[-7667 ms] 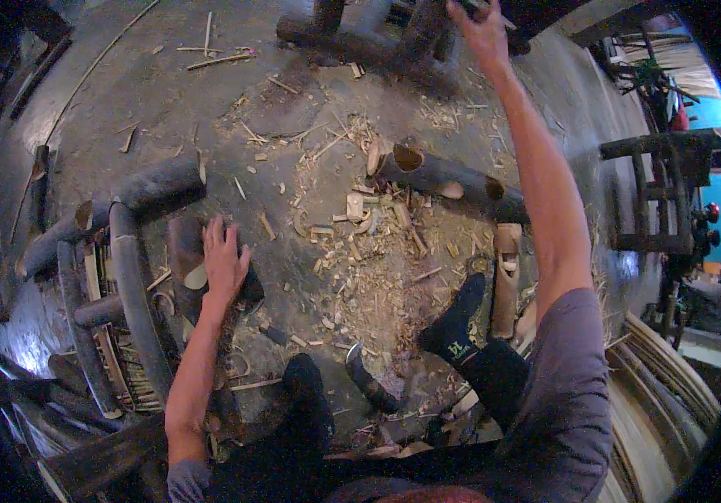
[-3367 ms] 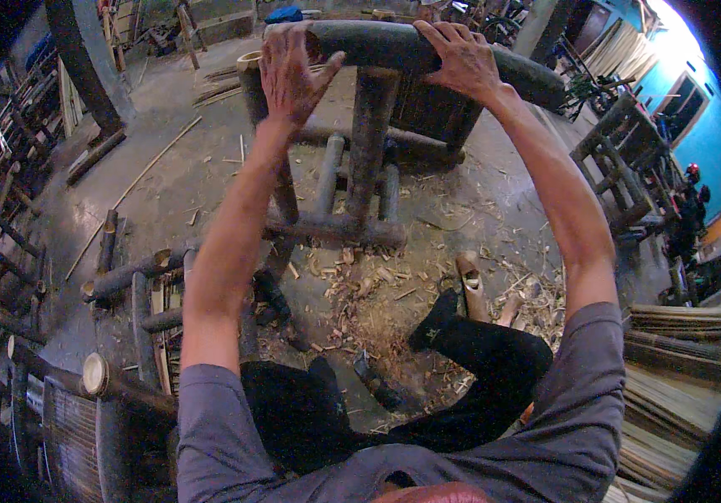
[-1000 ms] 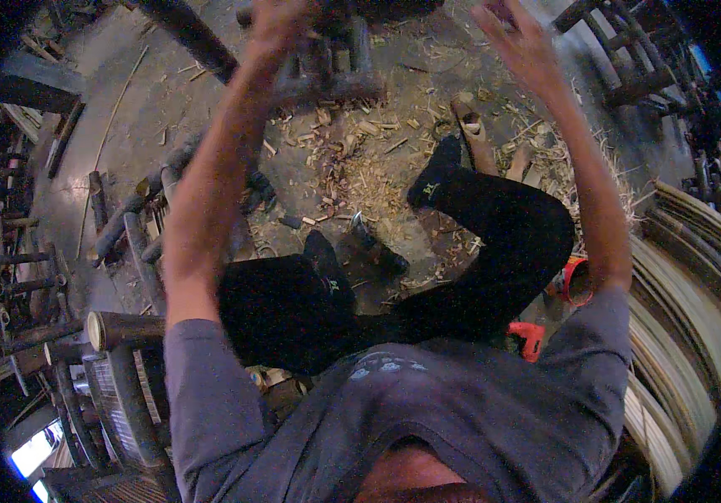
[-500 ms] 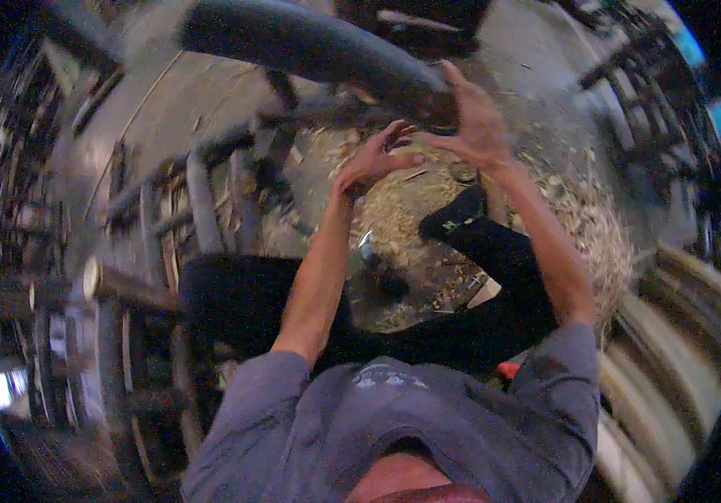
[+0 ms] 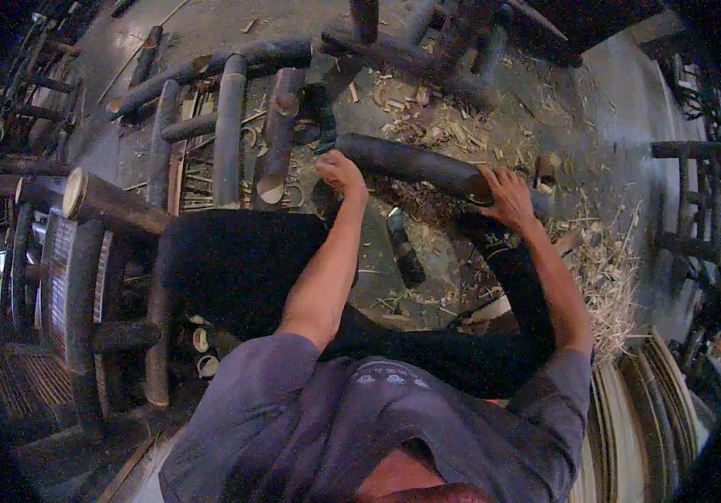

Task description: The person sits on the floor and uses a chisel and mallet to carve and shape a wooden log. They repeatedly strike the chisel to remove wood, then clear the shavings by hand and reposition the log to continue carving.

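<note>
A dark, thick bamboo pole [image 5: 415, 163] lies crosswise in front of me, its right end lower in the picture. My right hand [image 5: 510, 199] grips it near that end, fingers over the top. My left hand [image 5: 343, 174] is closed beside the pole's left end; what lies inside its fingers is hidden. Just above that hand is a dark, narrow piece [image 5: 322, 117] I cannot identify. Between my knees, below the pole, a dark tool-like object with a shiny top [image 5: 405, 247] stands or lies on the floor.
To the left stand dark bamboo frames [image 5: 230, 126], with a cut pole end [image 5: 75, 194] jutting out near my left knee. Shavings [image 5: 612, 293] are heaped on the right, above curved pale strips [image 5: 641, 402]. More dark bamboo pieces [image 5: 411, 54] lie ahead.
The bamboo pole has come down and closer to me, with my right hand at its right end. My left hand went from open to closed, shifting slightly left. The view has turned.
</note>
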A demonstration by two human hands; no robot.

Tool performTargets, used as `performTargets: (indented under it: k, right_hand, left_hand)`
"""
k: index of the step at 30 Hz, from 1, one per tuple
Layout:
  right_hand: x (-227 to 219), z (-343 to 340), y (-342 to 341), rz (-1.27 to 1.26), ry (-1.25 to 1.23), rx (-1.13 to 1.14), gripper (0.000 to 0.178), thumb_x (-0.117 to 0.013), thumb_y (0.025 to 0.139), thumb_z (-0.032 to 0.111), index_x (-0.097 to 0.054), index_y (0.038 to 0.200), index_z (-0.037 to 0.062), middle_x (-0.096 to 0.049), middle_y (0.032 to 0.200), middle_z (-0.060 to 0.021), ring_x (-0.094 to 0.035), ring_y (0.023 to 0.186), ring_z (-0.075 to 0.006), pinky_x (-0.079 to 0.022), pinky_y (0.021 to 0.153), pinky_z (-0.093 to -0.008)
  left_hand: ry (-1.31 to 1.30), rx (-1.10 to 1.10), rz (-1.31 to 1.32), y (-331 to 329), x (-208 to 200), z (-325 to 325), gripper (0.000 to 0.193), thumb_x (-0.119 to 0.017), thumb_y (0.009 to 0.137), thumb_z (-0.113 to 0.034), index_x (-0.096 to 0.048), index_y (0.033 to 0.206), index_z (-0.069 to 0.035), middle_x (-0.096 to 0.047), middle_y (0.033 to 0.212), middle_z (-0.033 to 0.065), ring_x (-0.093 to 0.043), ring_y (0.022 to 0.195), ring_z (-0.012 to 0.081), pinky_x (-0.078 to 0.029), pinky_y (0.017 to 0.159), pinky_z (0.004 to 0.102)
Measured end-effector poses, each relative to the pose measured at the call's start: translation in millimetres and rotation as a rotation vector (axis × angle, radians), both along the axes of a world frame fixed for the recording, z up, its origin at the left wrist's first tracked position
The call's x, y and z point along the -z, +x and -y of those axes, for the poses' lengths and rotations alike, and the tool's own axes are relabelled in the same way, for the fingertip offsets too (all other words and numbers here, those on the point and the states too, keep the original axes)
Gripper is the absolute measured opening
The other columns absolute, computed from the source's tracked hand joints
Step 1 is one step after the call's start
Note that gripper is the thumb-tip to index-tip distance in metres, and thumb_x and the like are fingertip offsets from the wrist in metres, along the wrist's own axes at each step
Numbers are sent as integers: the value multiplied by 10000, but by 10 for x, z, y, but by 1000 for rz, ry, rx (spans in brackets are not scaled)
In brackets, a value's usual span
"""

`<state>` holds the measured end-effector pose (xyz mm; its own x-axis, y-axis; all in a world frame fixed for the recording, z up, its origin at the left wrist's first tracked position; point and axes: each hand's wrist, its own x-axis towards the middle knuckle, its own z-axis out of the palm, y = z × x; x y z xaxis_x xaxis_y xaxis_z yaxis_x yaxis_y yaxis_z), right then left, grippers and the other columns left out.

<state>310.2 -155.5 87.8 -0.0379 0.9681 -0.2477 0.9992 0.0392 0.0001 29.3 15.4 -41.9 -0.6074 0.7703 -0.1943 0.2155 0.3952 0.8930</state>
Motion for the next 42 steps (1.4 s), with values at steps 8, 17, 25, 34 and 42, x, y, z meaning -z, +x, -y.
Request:
performTargets:
  k: [8,17,25,34,42]
  right_hand:
    - [340,-480,262,-95,89,-71,959,-787,609,332,-269,1403,190,-473,1214,-132,-471,1109,-349,-388,933,-446]
    - [765,-602,671,-185,-15,44,939,-751,639,368,-250,1418,213,-451,1280,-122,-435,1184,-346,-349,995,-441]
    - [767,69,1145,-146,460,558,601,-533,869,430,-380,1341,90,-429,1324,-203,-412,1205,-399,-345,1007,-459]
    - [1332,1119,1183,-116,221,1170,778,-640,782,408,-295,1358,15,-421,1295,-280,-437,1165,-438,-389,948,-457]
    - [1280,1234,1301,-25,260,1153,807,-740,671,380,-388,1278,-17,-529,1160,-271,-508,1074,-429,-410,921,-462]
  left_hand:
    - [145,562,-690,-362,355,-1248,521,-609,788,-340,-448,1092,52,-490,1078,245,-490,1022,381,-425,860,456]
    - [-213,704,-769,-53,405,-1564,848,-778,686,-275,-256,1246,89,-477,1121,306,-497,1060,452,-435,885,486]
    - [282,1065,-811,-143,412,-2007,653,-750,668,-157,-426,1169,109,-520,1121,291,-526,993,456,-439,859,452]
    - [647,1134,-611,702,12,-1606,616,-728,709,-395,-539,1155,-15,-589,1052,221,-556,984,381,-443,863,424]
    - [484,1754,-1129,1406,-166,-259,752,-750,691,-297,-377,1319,-115,-530,1169,150,-505,1106,362,-366,947,516]
